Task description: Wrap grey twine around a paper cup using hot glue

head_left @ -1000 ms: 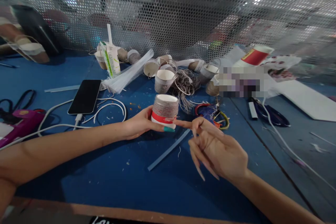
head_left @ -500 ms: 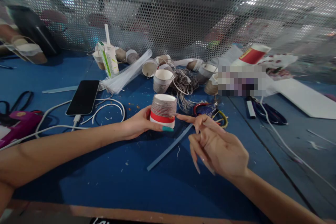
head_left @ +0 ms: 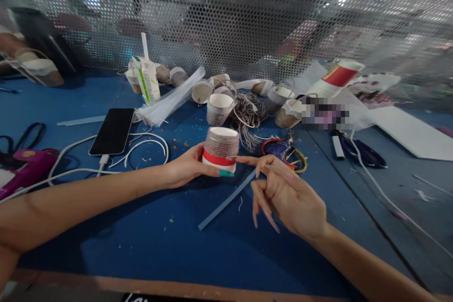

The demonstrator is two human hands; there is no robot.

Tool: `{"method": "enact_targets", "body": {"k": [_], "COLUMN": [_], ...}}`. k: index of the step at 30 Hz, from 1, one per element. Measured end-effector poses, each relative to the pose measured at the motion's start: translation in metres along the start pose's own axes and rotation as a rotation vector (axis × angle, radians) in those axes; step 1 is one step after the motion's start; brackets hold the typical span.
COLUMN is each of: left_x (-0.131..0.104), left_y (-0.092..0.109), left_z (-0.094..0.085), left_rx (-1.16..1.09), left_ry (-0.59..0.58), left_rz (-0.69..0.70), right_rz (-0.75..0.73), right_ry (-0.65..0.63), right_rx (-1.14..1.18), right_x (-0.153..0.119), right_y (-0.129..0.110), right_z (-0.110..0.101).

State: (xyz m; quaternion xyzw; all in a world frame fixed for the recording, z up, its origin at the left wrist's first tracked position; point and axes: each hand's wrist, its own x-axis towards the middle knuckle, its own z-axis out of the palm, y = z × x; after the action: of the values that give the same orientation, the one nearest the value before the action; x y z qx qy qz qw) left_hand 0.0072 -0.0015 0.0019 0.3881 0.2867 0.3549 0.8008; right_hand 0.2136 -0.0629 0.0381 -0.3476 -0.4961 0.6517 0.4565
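A small paper cup [head_left: 220, 151] stands upright in my left hand [head_left: 189, 165], fingers behind it and thumb with a teal nail across its front. Grey-brown twine [head_left: 222, 142] is wound around its upper part. Below the windings show a red band and a white base. My right hand [head_left: 288, 193] is at the cup's right side, its index fingertip at the lower edge of the twine. Its thumb is bent against the index finger, while the other fingers hang loosely curled. Whatever lies in that pinch is too small to make out.
Behind are twine-wrapped cups [head_left: 219, 108], a twine tangle [head_left: 249, 111] and clear glue sticks [head_left: 173, 99]. A phone [head_left: 112, 131] with a white cable and a purple glue gun [head_left: 26, 167] lie left. Scissors [head_left: 299, 160] lie right. A perforated metal screen [head_left: 226, 19] borders the blue table.
My right hand has shifted slightly left and closer to the cup. My left hand and the cup stay almost still.
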Motion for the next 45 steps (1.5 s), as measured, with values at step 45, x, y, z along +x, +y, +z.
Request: {"method": "enact_targets", "body": {"k": [45], "left_x": [-0.002], "left_y": [0.002], "left_z": [0.004], "left_rx": [-0.011], "left_ry": [0.012], "left_rz": [-0.012], "right_rz": [0.000], "right_ry": [0.000], "right_rx": [-0.010], "right_x": [0.001], "right_y": [0.003], "right_z": [-0.004]}}
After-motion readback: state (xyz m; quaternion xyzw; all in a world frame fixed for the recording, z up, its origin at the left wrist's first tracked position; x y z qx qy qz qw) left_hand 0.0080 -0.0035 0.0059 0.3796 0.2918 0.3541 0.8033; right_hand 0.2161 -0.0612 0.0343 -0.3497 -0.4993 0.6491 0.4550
